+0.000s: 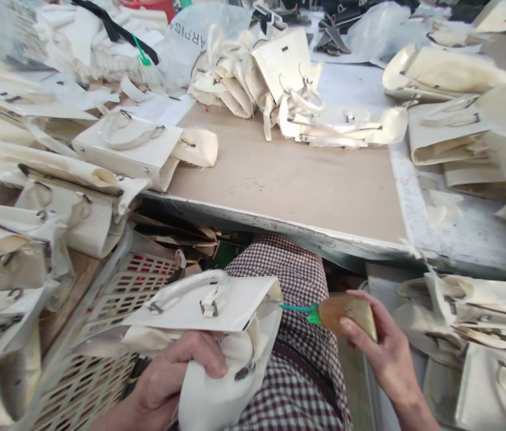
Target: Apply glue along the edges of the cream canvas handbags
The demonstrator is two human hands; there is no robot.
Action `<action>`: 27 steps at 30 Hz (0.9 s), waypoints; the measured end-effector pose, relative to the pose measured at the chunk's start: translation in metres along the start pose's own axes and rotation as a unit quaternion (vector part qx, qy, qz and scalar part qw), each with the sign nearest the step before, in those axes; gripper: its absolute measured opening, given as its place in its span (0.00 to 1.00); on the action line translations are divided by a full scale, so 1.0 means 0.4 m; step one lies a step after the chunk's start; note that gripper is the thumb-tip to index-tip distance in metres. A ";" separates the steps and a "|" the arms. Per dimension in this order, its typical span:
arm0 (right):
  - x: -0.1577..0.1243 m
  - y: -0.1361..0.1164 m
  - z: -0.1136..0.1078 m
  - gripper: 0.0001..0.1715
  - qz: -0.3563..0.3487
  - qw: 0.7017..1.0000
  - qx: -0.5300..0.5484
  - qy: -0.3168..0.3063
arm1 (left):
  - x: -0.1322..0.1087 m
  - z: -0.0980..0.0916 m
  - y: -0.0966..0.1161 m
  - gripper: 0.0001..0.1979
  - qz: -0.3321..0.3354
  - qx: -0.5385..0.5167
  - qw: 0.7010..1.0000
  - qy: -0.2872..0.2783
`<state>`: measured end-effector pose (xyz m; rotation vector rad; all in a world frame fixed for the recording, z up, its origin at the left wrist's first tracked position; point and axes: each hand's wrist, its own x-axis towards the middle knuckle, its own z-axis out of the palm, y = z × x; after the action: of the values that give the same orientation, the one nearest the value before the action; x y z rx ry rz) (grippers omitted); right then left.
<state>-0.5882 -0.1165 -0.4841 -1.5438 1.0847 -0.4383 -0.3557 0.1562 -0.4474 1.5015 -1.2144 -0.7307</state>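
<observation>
My left hand [181, 371] is closed on a cream handbag [235, 299] that lies over my lap, thumb on top of the loose lower flap. The bag has a curved handle and metal fittings on its upper panel. In my right hand [385, 344] is a glue bottle [347, 314] with amber contents, a green cap and a thin teal nozzle. It lies tipped sideways, its nozzle pointing left at the bag's right edge. Whether the tip touches the bag I cannot tell. The fingers behind the bag and bottle are partly hidden.
A tan board [279, 179] covers the table ahead. Several cream bags are piled at the left [122, 140], the back and the right. A plastic crate [113, 299] stands left of my lap. Another glue bottle's green cap [144, 58] shows at the back left.
</observation>
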 end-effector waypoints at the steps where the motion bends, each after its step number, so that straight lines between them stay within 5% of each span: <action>1: 0.003 -0.002 0.003 0.32 -0.008 1.000 -0.007 0.003 | 0.001 -0.001 -0.001 0.08 0.000 -0.017 1.000 0.000; 11: 0.009 0.003 0.002 0.27 -0.089 0.995 -0.033 0.033 | 0.002 -0.015 -0.015 0.08 -0.032 -0.054 0.998 -0.011; 15: 0.008 0.009 0.010 0.29 -0.073 0.997 -0.037 0.001 | 0.003 -0.015 -0.017 0.07 -0.043 -0.059 0.997 -0.004; 20: -0.001 0.015 0.006 0.30 -0.053 0.997 -0.018 0.056 | 0.014 -0.013 -0.008 0.07 -0.028 -0.053 0.998 0.003; 27: 0.002 -0.030 0.002 0.33 0.051 0.998 -0.021 -0.015 | 0.034 -0.013 0.010 0.06 -0.016 -0.054 0.998 0.003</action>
<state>-0.5823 -0.1177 -0.4737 -1.5187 1.1495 -0.3237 -0.3482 0.1455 -0.4404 1.4356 -1.1313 -0.8006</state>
